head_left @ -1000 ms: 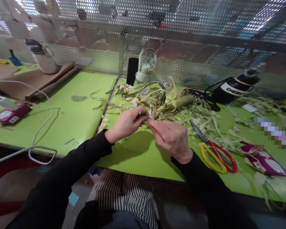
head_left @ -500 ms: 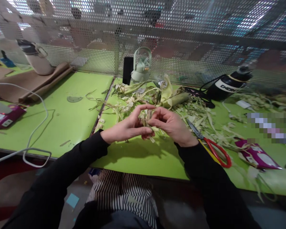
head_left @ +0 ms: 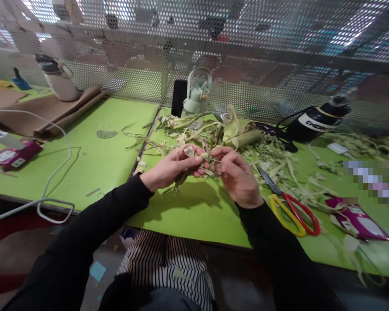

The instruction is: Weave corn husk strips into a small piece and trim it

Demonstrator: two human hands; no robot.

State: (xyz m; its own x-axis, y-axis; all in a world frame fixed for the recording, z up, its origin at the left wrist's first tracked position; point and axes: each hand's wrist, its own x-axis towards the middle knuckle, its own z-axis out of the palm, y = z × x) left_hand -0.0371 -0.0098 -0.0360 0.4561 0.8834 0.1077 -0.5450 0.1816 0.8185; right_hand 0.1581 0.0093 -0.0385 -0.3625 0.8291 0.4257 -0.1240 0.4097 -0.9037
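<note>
My left hand [head_left: 173,167] is closed around a small bundle of dry corn husk [head_left: 208,166], its thumb pressed on top and loose ends hanging out below. Just to the right, my right hand [head_left: 239,175] has its fingers curled in a pinch by the bundle's edge. A thin strand seems to run to those fingertips, but what they hold is too small to make out. Behind both hands lies a pile of pale green husks and shreds [head_left: 194,129]. Scissors [head_left: 287,201] with one red and one yellow handle lie beside my right forearm.
A pale green bottle [head_left: 197,97] and a black phone [head_left: 179,98] stand at the back. A black bottle [head_left: 317,119] leans at right, above a purple packet [head_left: 359,218]. On the left are a white cable [head_left: 68,149], brown paper [head_left: 29,116] and a green protractor [head_left: 106,134].
My right hand has drawn back slightly to the right, away from the bundle. My left hand has turned, so more of the husk shows. The view has shifted a little.
</note>
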